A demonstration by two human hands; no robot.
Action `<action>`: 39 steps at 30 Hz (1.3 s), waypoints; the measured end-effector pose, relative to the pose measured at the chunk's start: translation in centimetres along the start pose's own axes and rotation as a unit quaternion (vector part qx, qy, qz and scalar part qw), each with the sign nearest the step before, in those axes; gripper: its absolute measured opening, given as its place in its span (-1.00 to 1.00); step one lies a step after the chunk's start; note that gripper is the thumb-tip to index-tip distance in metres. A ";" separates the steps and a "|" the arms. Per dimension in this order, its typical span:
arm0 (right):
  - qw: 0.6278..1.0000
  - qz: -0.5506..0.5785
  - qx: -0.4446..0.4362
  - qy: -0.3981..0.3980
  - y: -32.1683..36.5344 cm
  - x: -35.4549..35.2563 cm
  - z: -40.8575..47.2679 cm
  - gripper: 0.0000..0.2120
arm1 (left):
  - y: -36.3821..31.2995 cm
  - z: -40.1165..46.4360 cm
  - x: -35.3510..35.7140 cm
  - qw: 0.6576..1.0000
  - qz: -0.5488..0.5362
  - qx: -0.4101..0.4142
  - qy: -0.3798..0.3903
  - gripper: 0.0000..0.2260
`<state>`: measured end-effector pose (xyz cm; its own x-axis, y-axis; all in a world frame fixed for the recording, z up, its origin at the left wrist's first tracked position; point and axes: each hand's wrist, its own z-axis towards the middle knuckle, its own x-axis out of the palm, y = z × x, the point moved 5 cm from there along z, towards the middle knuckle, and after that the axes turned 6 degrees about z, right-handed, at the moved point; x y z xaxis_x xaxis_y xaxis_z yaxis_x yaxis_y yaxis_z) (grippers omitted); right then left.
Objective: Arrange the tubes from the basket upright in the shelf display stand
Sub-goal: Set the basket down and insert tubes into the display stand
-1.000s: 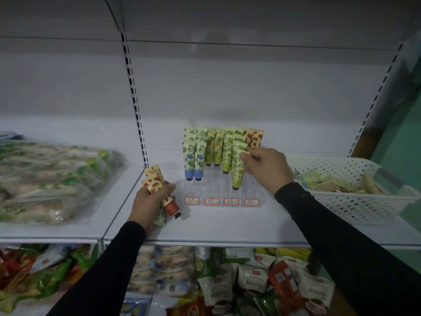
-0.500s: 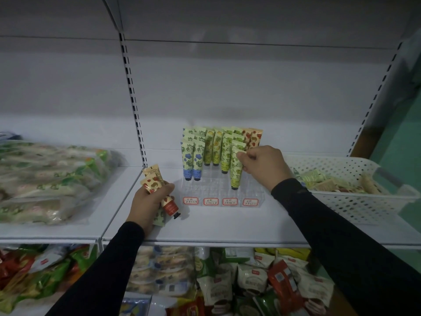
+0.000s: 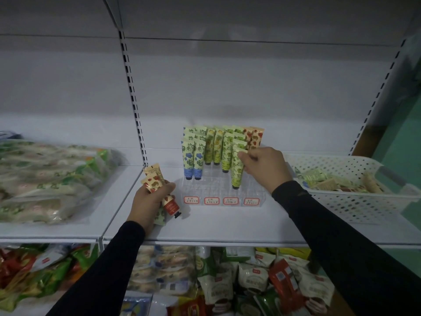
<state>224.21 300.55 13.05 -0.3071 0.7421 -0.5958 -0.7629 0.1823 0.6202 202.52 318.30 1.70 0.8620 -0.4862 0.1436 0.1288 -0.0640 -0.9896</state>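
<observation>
A clear display stand with four price labels sits mid-shelf, holding several upright tubes: blue-flowered at left, yellow and green in the middle, red-patterned at the back right. My right hand pinches the top of a green tube standing cap-down in the stand's third column. My left hand rests on the shelf left of the stand, gripping a bunch of red-patterned tubes, with a green one partly hidden beneath it. The white perforated basket at right holds several more tubes.
Bagged goods lie on the shelf section to the left, beyond the slotted upright. The lower shelf is packed with snack packets. The white shelf front edge runs below both hands.
My right hand has shifted slightly with the green tube, keeping its grip at the top as the tube stands in the stand. My left hand has held still with its tubes.
</observation>
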 end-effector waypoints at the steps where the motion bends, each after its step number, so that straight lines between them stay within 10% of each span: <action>1: 1.000 -0.003 -0.001 -0.002 0.0 0.0 0.0 -0.53 | 0.0 0.0 0.0 1.000 0.000 0.000 0.000 -0.96; 39: 0.985 0.138 0.076 0.069 -0.9 -0.3 0.4 -0.61 | 0.1 0.1 0.0 1.000 0.000 0.004 -0.001 -0.95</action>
<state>225.24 300.44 12.86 -0.5739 0.6837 -0.4507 -0.5489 0.0873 0.8313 202.57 318.41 1.57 0.8626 -0.4848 0.1444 0.1338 -0.0567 -0.9894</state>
